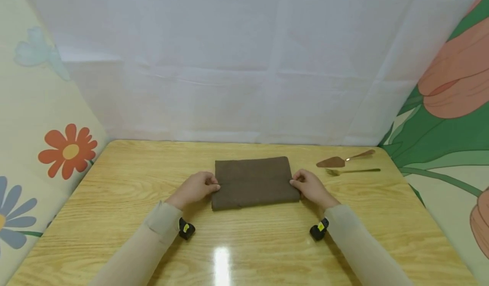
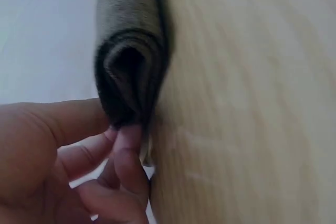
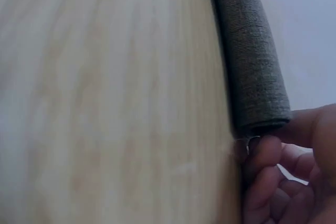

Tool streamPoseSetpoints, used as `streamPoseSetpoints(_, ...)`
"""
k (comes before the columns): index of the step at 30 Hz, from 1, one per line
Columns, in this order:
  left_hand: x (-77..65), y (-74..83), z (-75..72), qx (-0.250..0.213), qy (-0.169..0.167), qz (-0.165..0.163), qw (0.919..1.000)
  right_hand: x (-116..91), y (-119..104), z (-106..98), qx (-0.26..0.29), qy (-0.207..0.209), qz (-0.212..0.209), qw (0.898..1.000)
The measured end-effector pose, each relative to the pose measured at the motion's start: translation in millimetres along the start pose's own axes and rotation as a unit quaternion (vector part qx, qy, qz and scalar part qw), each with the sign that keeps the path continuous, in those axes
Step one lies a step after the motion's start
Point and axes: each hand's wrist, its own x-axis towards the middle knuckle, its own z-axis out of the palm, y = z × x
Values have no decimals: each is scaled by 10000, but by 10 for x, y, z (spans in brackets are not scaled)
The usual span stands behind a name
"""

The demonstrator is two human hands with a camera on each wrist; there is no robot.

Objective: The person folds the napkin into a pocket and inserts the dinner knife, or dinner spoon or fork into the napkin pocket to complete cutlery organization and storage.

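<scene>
A folded brown cloth (image 1: 252,182) lies on the wooden table (image 1: 263,243) in the head view, wider than it is deep. At its left edge, my left hand (image 1: 196,188) pinches the fabric between thumb and fingers. My right hand (image 1: 311,188) pinches the opposite edge in the same way. Rounded layers show at the end of the cloth (image 2: 128,72) in the left wrist view, with fingertips tucked beneath them. In the right wrist view the near fold of the cloth (image 3: 254,56) runs along the tabletop, and the fingers are curled at its end.
Right of the cloth lie a cake server (image 1: 332,162) and, just nearer, a fork (image 1: 355,171). A white sheet (image 1: 244,74) hangs behind the table's back edge. Flower-patterned panels (image 1: 68,151) stand at both sides.
</scene>
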Motion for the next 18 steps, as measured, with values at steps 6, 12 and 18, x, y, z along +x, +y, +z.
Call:
streamPoseSetpoints(6, 19, -1, -23, -365, -60, -252, 9990, 20, -34, -6, -101, 75, 255, 9996)
streamPoseSetpoints(12, 36, 9, -43, -282, 163, -73, 9994, 33, -59, -1, -90, 168, 404, 9990)
streamPoseSetpoints(18, -5, -2, -77, -442, 160, -198, 9987, 40, -51, -17, 34, 23, 357, 9994)
